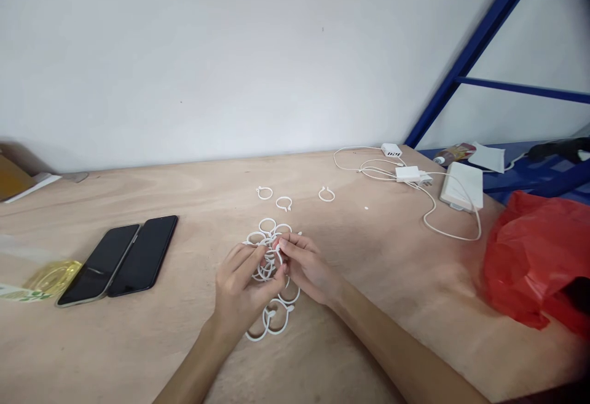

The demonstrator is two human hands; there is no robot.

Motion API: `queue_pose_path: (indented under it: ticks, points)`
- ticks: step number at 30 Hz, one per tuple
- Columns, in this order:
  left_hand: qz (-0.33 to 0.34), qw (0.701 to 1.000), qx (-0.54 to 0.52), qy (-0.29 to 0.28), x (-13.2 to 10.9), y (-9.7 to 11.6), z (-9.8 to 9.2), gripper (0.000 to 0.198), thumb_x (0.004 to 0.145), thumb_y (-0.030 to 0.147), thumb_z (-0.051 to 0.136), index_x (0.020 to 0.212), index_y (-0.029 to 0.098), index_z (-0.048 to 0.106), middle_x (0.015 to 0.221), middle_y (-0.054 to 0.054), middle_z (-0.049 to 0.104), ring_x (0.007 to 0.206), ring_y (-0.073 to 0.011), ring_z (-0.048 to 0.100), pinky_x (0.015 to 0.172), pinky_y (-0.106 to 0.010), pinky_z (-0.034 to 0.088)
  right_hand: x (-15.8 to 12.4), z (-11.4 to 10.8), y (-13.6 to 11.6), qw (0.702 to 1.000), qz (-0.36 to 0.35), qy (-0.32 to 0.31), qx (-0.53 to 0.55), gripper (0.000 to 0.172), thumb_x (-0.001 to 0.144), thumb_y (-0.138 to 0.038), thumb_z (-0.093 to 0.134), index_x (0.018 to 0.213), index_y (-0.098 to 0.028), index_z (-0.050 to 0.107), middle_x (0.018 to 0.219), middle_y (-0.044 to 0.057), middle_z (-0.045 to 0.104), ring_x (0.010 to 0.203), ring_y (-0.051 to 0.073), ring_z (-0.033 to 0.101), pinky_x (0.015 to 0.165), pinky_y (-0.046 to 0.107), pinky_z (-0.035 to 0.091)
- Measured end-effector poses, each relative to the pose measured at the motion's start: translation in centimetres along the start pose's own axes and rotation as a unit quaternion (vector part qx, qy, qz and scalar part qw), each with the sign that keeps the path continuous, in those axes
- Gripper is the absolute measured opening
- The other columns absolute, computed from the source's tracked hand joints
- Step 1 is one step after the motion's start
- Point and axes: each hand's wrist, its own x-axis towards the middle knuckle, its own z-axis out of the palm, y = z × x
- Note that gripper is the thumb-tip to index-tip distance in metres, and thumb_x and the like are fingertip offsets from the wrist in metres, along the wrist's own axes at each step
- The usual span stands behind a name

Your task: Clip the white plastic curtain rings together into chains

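My left hand [242,281] and my right hand [306,262] meet over a loose pile of white plastic rings, both closed on one white ring [279,255]. Its clasp end is pinched between my right thumb and fingers, while my left thumb and fingers grip its lower side. Several more white rings [276,331] lie beneath and around my hands, some overlapping. Knob-like ends show on many of them. Beyond the pile, three rings lie apart: one at the left [264,193], a middle ring [284,203] and a right ring [327,194]. My fingers partly hide the pile.
Two dark phones [142,256] lie side by side on the wooden table [193,348], near a yellow coil in clear packaging [53,278]. At the right are a white charger with cables [408,174], a white box [462,186], a red plastic bag [534,256] and a blue metal frame [474,53].
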Motion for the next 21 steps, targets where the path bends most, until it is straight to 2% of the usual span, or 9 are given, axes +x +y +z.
queue_pose_path:
  ticks: [3, 5, 7, 9, 10, 14, 17, 19, 21]
  points:
    - [-0.025, 0.999, 0.024, -0.016, -0.1, -0.2, 0.0, 0.028, 0.074, 0.015, 0.065, 0.102, 0.019, 0.059, 0.081, -0.004, 0.066, 0.073, -0.0175, 0.059, 0.067, -0.032, 0.051, 0.3, -0.5, -0.4, 0.995, -0.031, 0.035, -0.093, 0.023, 0.071, -0.04, 0.071, 0.07, -0.018, 0.066, 0.064, -0.002, 0.051, 0.057, 0.01, 0.041, 0.055, 0.024, 0.033]
    - [-0.056, 0.996, 0.053, -0.047, -0.3, -0.4, 0.1, 0.03, 0.074, 0.015, 0.064, 0.103, 0.018, 0.061, 0.088, -0.006, 0.068, 0.08, -0.0203, 0.058, 0.072, -0.036, 0.051, 0.7, -1.3, -1.1, 0.975, -0.085, 0.086, -0.187, 0.021, 0.074, -0.04, 0.067, 0.072, -0.019, 0.066, 0.064, -0.001, 0.054, 0.059, 0.012, 0.044, 0.057, 0.025, 0.035]
    - [-0.089, 0.989, 0.079, -0.091, -0.5, -0.5, 0.1, 0.035, 0.072, 0.013, 0.062, 0.107, 0.018, 0.062, 0.096, -0.007, 0.068, 0.087, -0.0231, 0.056, 0.078, -0.04, 0.05, 1.5, -2.7, -1.8, 0.929, -0.155, 0.149, -0.302, 0.019, 0.078, -0.038, 0.062, 0.076, -0.019, 0.067, 0.072, 0.001, 0.06, 0.066, 0.015, 0.051, 0.063, 0.028, 0.04]
    - [-0.11, 0.982, 0.09, -0.126, -0.6, -0.6, 0.2, 0.044, 0.069, 0.011, 0.059, 0.113, 0.018, 0.061, 0.104, -0.007, 0.066, 0.094, -0.0255, 0.054, 0.083, -0.043, 0.049, 2.7, -4.3, -2.3, 0.847, -0.222, 0.2, -0.439, 0.019, 0.081, -0.033, 0.056, 0.084, -0.019, 0.068, 0.085, 0.005, 0.064, 0.078, 0.018, 0.055, 0.073, 0.031, 0.042]
    - [-0.116, 0.979, 0.091, -0.139, -0.7, -0.6, 0.2, 0.047, 0.068, 0.01, 0.058, 0.115, 0.018, 0.06, 0.107, -0.008, 0.065, 0.097, -0.0263, 0.053, 0.086, -0.044, 0.048, 3.3, -5.1, -2.5, 0.806, -0.234, 0.209, -0.502, 0.022, 0.081, -0.031, 0.054, 0.092, -0.019, 0.068, 0.09, 0.006, 0.065, 0.08, 0.019, 0.055, 0.076, 0.033, 0.042]
    - [-0.128, 0.977, 0.077, -0.155, -0.7, -0.6, 0.2, 0.05, 0.068, 0.009, 0.056, 0.117, 0.019, 0.06, 0.112, -0.008, 0.062, 0.103, -0.0271, 0.051, 0.089, -0.046, 0.046, 5.5, -6.6, -2.4, 0.689, -0.181, 0.219, -0.667, 0.04, 0.086, -0.028, 0.046, 0.124, -0.02, 0.058, 0.092, 0.008, 0.064, 0.084, 0.022, 0.056, 0.079, 0.035, 0.041]
    - [-0.133, 0.977, 0.071, -0.149, -0.7, -0.5, 0.2, 0.047, 0.069, 0.01, 0.056, 0.115, 0.02, 0.061, 0.111, -0.008, 0.063, 0.102, -0.0268, 0.051, 0.088, -0.046, 0.047, 6.0, -5.9, -2.1, 0.616, -0.142, 0.213, -0.745, 0.039, 0.089, -0.034, 0.046, 0.126, -0.03, 0.057, 0.098, 0.008, 0.061, 0.092, 0.024, 0.055, 0.076, 0.034, 0.039]
    - [-0.137, 0.977, 0.071, -0.145, -0.7, -0.5, 0.2, 0.046, 0.07, 0.01, 0.057, 0.115, 0.02, 0.061, 0.11, -0.008, 0.063, 0.102, -0.0266, 0.052, 0.088, -0.046, 0.047, 6.0, -5.5, -2.0, 0.599, -0.129, 0.208, -0.763, 0.032, 0.089, -0.037, 0.047, 0.116, -0.032, 0.063, 0.099, 0.008, 0.06, 0.096, 0.024, 0.054, 0.075, 0.033, 0.039]
    - [-0.139, 0.977, 0.07, -0.143, -0.7, -0.6, 0.2, 0.045, 0.07, 0.01, 0.057, 0.114, 0.02, 0.062, 0.109, -0.008, 0.063, 0.101, -0.0262, 0.052, 0.088, -0.046, 0.047, 5.9, -5.4, -1.9, 0.606, -0.126, 0.21, -0.757, 0.026, 0.088, -0.037, 0.049, 0.105, -0.03, 0.068, 0.098, 0.006, 0.06, 0.095, 0.023, 0.055, 0.075, 0.031, 0.039]
